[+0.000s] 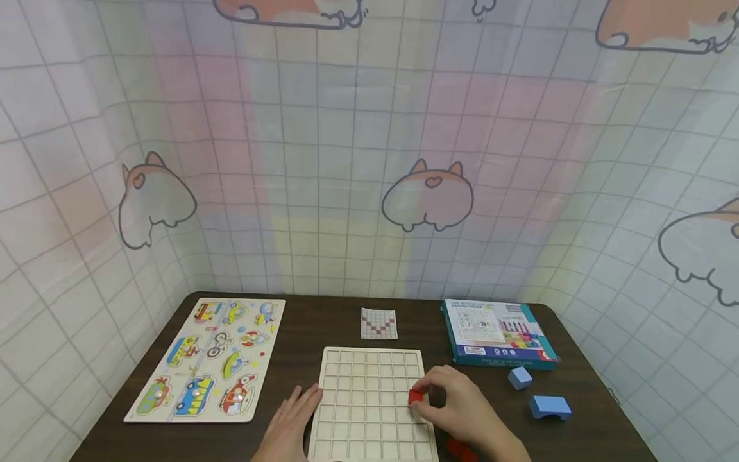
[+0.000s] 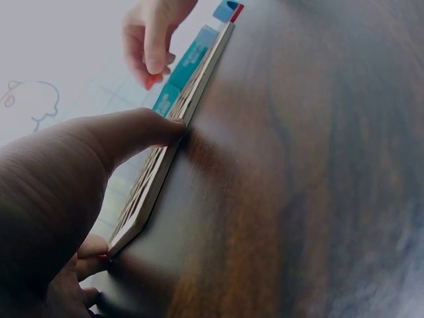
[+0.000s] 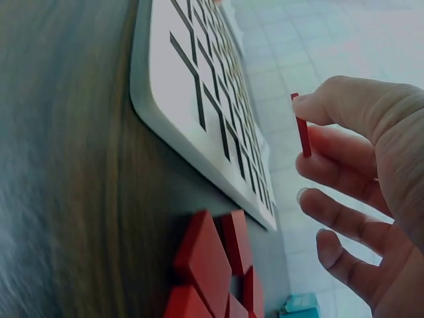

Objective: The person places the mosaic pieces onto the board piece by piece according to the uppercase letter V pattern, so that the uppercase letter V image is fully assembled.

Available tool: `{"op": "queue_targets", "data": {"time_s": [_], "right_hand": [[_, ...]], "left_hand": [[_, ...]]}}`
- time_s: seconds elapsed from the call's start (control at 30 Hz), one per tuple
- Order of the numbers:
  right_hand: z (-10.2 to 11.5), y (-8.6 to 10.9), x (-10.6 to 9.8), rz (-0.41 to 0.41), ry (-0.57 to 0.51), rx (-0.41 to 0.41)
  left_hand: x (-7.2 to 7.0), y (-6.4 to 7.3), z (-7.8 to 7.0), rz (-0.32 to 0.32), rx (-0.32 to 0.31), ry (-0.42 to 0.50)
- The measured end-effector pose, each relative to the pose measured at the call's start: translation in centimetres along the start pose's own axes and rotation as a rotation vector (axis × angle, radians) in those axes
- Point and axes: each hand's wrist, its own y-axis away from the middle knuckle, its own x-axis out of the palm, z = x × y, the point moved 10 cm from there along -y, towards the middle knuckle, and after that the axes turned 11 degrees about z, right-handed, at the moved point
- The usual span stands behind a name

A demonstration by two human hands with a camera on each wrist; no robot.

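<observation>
A pale wooden grid board [image 1: 369, 404] lies on the table. My left hand [image 1: 292, 420] rests against its left side with fingers fairly straight. In the left wrist view, the left thumb [image 2: 142, 129] touches the board's near edge and the fingertips meet it around the corner. Thumb and index finger of my right hand [image 1: 458, 404] pinch a thin red square tile [image 3: 301, 126] over the right part of the grid; the other fingers are spread. More red tiles [image 3: 205, 265] lie beside the board's near right corner, partly under the right forearm in the head view.
Behind the board is a small card [image 1: 378, 323] printed with a V of coloured squares. A vehicle puzzle board [image 1: 213, 359] lies at left. At right are a flat game box [image 1: 499, 333], a blue cube [image 1: 520, 378] and a blue arch block [image 1: 550, 407]. A patterned curtain [image 1: 346, 160] surrounds the table.
</observation>
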Motion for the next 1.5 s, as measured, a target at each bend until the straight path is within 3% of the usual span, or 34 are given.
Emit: {"op": "queue_targets", "data": {"time_s": [0.13, 0.47, 0.67, 0.87, 1.2, 1.5], "right_hand": [[0.6, -0.1, 0.6, 0.022, -0.023, -0.006], [3.8, -0.5, 2.9, 0.033, -0.011, -0.129], [4.6, -0.7, 4.7, 0.133, -0.069, -0.135], [5.8, -1.0, 6.3, 0.192, -0.039, -0.182], [6.3, -1.8, 7.4, 0.224, 0.016, -0.132], [5.8, -2.2, 7.5, 0.252, 0.008, -0.064]], "left_hand": [[-0.2, 0.2, -0.6, -0.044, -0.03, -0.025], [-0.4, 0.5, -1.4, 0.009, -0.092, 0.044], [-0.1, 0.4, -0.9, 0.007, -0.096, 0.049], [0.5, 0.4, -0.4, 0.035, -0.117, 0.045], [-0.3, 0.2, -0.8, -0.017, -0.097, 0.019], [-0.3, 0.2, -0.9, -0.004, -0.085, 0.007]]}}
